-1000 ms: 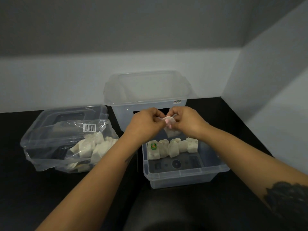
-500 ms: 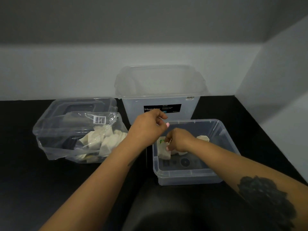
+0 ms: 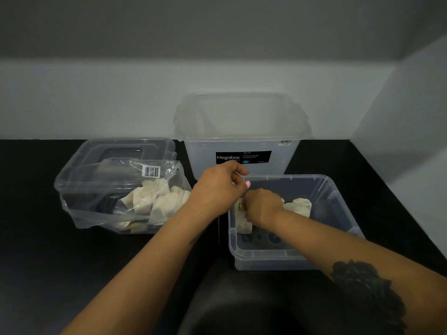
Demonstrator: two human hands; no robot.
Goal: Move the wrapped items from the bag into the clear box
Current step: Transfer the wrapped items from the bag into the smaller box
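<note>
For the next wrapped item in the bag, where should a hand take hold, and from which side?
Pinch the topmost white wrapped item by its upper corner, reaching in from the right, where the bag seems to gape toward the clear box. The pile lies loose, so the top piece should lift free.

A single head-worn view looks forward and steeply down from above the person's forearms onto a black table (image 3: pixel 36 238), close enough that both arms enter from the bottom edge. It faces a grey wall (image 3: pixel 96 100) meeting the table's far edge, with a side wall (image 3: pixel 411 122) angling in at right.
</note>
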